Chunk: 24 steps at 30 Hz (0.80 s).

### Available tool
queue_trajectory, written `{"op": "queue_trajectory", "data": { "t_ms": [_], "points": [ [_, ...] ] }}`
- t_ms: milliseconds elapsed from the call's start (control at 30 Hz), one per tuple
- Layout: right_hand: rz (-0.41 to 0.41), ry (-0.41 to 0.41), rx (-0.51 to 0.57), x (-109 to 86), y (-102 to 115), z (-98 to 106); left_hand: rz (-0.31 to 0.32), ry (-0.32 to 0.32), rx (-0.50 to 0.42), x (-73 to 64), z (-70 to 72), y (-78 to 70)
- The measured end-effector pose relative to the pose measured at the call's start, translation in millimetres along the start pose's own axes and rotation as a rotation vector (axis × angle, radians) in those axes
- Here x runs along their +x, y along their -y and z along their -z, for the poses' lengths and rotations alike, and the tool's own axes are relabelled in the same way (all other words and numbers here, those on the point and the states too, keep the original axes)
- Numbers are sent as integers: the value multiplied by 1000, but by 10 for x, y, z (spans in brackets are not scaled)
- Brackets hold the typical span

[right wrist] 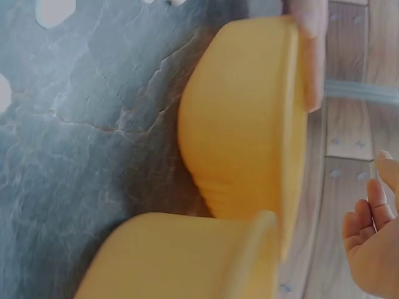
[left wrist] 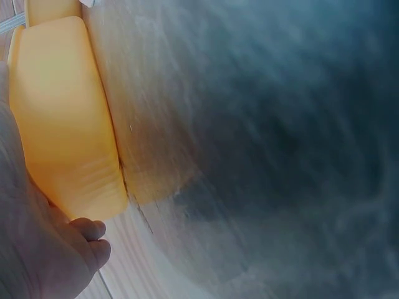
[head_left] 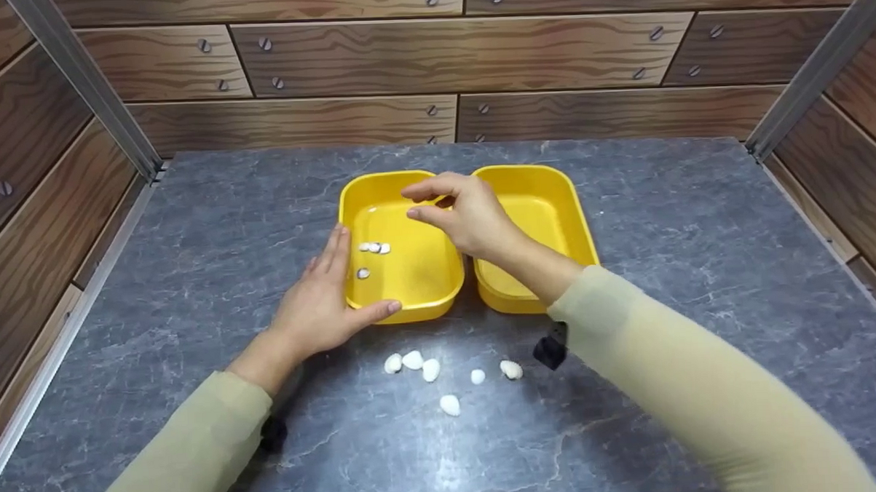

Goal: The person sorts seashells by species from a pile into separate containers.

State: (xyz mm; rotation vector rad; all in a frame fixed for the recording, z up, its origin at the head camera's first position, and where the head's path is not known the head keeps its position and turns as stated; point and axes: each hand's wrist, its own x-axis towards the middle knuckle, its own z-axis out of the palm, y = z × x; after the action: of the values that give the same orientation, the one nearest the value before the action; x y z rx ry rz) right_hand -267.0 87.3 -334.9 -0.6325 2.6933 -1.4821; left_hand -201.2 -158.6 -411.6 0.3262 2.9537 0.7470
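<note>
Two yellow bins stand side by side, the left bin (head_left: 411,314) and the right bin (head_left: 513,305). My left hand (head_left: 316,301) rests against the left bin, with straight fingers along its left wall and the thumb over its front rim. Over the inner rims of both bins is my right hand (head_left: 469,212), its thumb and index finger apart with nothing visible between them. Inside the left bin lie a short row of small shells (head_left: 375,247) and a single shell (head_left: 363,273) nearer the front. The right hand and forearm hide part of both bins.
Several white shells lie on the grey marbled table (head_left: 225,210) in front of the bins, among them a ribbed shell (head_left: 511,369) and a shell (head_left: 450,405) closest to me. Wood-patterned panels (head_left: 460,56) with metal corner posts enclose the back and sides.
</note>
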Motion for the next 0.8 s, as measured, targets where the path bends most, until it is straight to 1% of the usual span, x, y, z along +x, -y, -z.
{"op": "queue_trajectory", "data": {
  "t_ms": [100, 200, 367, 433, 500, 600, 800],
  "points": [
    [37, 1, 30, -141, 81, 101, 9, 0, -4, 4, 1, -6],
    [82, 12, 29, -306, 113, 184, 9, -3, -5, 3, -1, -7],
    [180, 50, 10, -597, 64, 262, 0, -5, -2, -3, -9, -1],
    [206, 73, 14, -710, 25, 276, 0, -4, 1, -4, -10, -4],
    [218, 96, 22, -818, -19, 284, 3, -3, 6, -3, -12, -4],
    [215, 138, 30, -965, -84, 283, 4, -4, 10, 1, -14, -6],
    [223, 270, 62, -1231, -262, 231, -7, -16, 2, 1, -23, 2]
  ]
}}
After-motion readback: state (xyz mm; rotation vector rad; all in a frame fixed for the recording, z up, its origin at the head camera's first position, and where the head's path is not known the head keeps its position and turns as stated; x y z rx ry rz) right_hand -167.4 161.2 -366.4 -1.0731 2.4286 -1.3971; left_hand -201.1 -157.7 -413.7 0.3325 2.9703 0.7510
